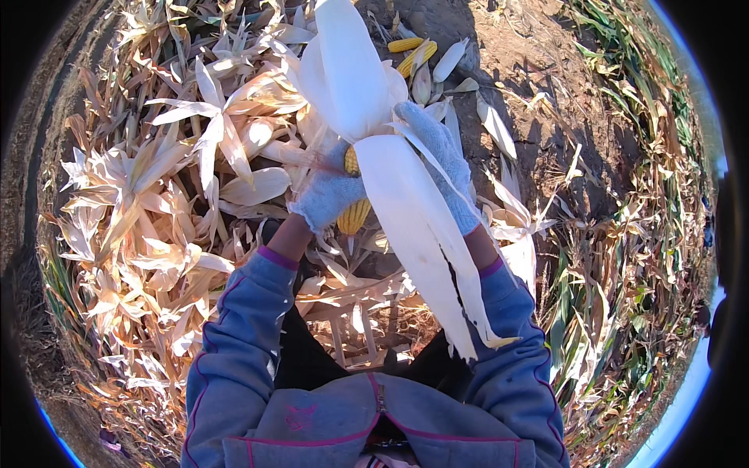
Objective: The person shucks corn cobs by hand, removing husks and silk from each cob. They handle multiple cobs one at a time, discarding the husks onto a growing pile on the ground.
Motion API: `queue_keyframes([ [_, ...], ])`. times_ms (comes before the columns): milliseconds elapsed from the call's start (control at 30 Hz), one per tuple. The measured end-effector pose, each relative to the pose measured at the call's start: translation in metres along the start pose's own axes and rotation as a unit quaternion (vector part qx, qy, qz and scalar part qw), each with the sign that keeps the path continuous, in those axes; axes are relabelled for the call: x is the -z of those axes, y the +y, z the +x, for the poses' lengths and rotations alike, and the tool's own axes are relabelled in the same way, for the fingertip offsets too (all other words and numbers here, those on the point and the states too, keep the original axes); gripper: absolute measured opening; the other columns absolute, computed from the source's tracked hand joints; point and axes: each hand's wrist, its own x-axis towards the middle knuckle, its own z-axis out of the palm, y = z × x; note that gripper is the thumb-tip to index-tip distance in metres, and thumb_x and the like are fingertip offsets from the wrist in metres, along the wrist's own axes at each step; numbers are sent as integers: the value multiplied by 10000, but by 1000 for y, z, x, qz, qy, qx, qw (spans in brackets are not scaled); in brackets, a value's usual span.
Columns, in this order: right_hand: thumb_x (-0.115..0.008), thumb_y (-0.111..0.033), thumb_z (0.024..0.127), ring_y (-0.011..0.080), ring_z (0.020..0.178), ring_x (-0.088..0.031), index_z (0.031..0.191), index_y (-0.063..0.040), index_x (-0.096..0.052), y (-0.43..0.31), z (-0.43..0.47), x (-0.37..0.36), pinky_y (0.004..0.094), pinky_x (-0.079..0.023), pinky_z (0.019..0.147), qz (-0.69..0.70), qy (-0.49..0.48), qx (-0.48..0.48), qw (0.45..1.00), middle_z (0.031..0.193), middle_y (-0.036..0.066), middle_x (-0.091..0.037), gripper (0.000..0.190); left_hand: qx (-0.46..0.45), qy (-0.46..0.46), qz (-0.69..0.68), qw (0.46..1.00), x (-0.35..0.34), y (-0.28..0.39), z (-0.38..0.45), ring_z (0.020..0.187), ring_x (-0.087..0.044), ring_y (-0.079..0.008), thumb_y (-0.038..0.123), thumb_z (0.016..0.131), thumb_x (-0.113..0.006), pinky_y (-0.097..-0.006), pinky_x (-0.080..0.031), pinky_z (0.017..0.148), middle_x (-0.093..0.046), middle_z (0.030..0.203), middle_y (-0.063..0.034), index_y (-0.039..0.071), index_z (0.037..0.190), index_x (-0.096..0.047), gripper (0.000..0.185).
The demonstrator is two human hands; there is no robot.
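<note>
My left hand (329,193), in a pale knitted work glove, is closed around a yellow ear of corn (354,217) whose tip points down toward me. Pale husk leaves (345,70) spread upward from the ear's base, and one long torn husk leaf (412,216) hangs down over my right forearm. At the base of those leaves is my right hand (437,155), gloved the same way, gripping the husk. The hanging leaf covers part of that hand. Between the hands, much of the ear is hidden by glove and husk.
Two husked ears of corn (416,58) lie beyond my hands near an ear in its husk (450,60). Stripped husks (152,193) are heaped on the left. Bare soil (544,99) is at upper right, with cut corn stalks (649,234) along the right side.
</note>
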Motion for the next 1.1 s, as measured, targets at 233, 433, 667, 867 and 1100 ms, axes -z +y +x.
queue_keyframes([
  [233,-573,-197,943,209,1111,-559,1266,-28,-543,7,-8,-11,345,-466,919,137,25,-204,969,1222,97,-575,365,139,26,20,990,-20,6,3,980,-612,-114,178,770,-812,-259,-535,799,-618,1156,-49,35,1366,-425,725],
  [433,-606,-227,951,141,947,-596,1209,22,-572,2,4,-5,290,-504,778,372,134,-378,837,1082,89,-637,361,152,-24,-11,988,-23,13,-1,924,-639,-139,202,800,-776,-267,-547,753,-629,1102,-70,30,1369,-416,694],
  [667,-613,-221,948,160,936,-599,1195,6,-592,13,-3,-4,292,-506,795,168,-7,-170,971,1090,78,-640,336,241,-23,-140,960,-22,15,-2,954,-651,-200,193,842,-704,-311,-553,833,-632,1126,-120,0,1350,-435,607],
  [867,-624,-132,898,241,1107,-579,1288,13,-517,29,-26,-20,354,-477,942,444,29,-285,849,1195,146,-597,430,183,-8,-162,970,-35,-14,-1,665,-663,-153,283,843,-704,-271,-572,588,-658,854,-80,47,1118,-571,386],
  [1100,-546,-197,947,160,674,-557,1023,-51,-541,-3,10,-25,313,-524,692,506,134,-333,784,762,35,-547,165,275,-18,-173,946,-36,2,-10,616,-661,-161,302,839,-713,-266,-561,521,-667,808,-85,18,1013,-600,352],
])
